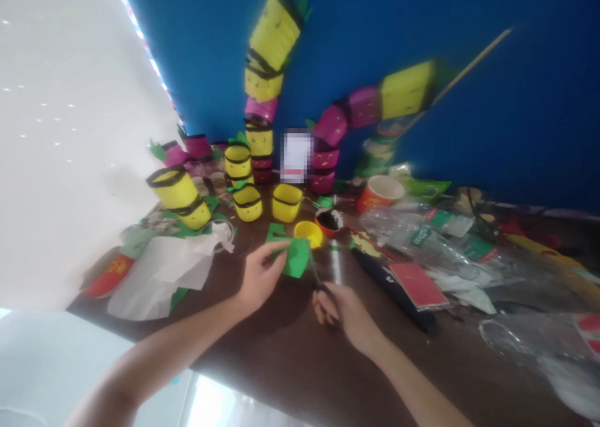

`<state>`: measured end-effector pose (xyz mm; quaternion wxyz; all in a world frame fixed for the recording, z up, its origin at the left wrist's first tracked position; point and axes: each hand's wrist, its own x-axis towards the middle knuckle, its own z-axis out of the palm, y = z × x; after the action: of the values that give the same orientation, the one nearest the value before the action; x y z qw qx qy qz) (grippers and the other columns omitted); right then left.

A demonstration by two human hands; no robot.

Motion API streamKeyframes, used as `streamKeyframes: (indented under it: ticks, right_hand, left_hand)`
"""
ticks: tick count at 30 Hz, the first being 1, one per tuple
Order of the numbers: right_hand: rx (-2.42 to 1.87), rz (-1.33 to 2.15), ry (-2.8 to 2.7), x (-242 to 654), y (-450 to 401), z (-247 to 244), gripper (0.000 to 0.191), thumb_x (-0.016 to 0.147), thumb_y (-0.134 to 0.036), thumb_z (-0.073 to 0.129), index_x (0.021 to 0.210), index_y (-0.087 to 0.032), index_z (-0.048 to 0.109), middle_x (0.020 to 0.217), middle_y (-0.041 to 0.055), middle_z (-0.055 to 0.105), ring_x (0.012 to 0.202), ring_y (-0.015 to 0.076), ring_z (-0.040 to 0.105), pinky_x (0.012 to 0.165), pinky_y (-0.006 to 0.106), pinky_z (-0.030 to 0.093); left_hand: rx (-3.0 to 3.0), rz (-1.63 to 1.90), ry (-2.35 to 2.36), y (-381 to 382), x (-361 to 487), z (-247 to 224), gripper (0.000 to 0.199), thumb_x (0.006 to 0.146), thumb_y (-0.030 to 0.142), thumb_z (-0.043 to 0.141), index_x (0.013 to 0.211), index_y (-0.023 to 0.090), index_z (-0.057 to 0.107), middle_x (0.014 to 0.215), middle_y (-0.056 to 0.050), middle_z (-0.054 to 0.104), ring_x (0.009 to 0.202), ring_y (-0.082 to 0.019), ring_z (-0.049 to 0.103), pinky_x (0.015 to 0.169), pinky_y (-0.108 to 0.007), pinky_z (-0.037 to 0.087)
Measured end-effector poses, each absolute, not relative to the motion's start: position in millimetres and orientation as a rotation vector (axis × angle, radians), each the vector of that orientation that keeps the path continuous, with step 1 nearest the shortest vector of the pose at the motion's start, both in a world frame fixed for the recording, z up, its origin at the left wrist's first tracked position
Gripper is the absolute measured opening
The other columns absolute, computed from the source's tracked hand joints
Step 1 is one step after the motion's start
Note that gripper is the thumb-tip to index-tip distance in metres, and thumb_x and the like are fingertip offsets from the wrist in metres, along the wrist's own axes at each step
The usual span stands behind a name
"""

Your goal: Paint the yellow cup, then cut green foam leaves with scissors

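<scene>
Near the middle of the dark table, my left hand point(263, 276) pinches the edge of a piece of green paper point(297, 258). My right hand point(344, 311) is closed around the handles of a pair of scissors point(315, 264). The scissor blades point away from me and lie at the right edge of the green paper; blur hides whether they are parted. Just beyond the paper stands a small yellow cup point(308, 234). Beside it is an orange bowl point(329, 222) with something dark inside.
Yellow cups with black bands point(247, 203) and stacked yellow and magenta ones line the blue wall. White paper sheets point(154, 274) lie at left. Plastic bottles point(422, 233), a red booklet point(419, 285) and a long black object point(391, 289) are at right.
</scene>
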<state>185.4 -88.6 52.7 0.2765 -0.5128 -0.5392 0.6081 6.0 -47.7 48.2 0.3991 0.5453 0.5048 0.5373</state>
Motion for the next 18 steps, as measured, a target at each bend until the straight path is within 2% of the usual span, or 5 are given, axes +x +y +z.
streamKeyframes:
  ticks: [18]
  right_hand:
    - [-1.401,1.678,-1.4,184.6,-88.3,51.4,0.054,0.071,-0.071,0.049,0.065,-0.018,0.045,0.048,-0.0029,0.05,0.043,0.0072,0.039,0.043,0.022,0.025]
  left_hand:
    - [1.424,1.328,1.293,-47.2,4.6,48.6,0.014,0.076,0.021,0.059,0.087,0.019,0.068,0.078,-0.003,0.067,0.073,-0.015,0.061,0.065,-0.025,0.048]
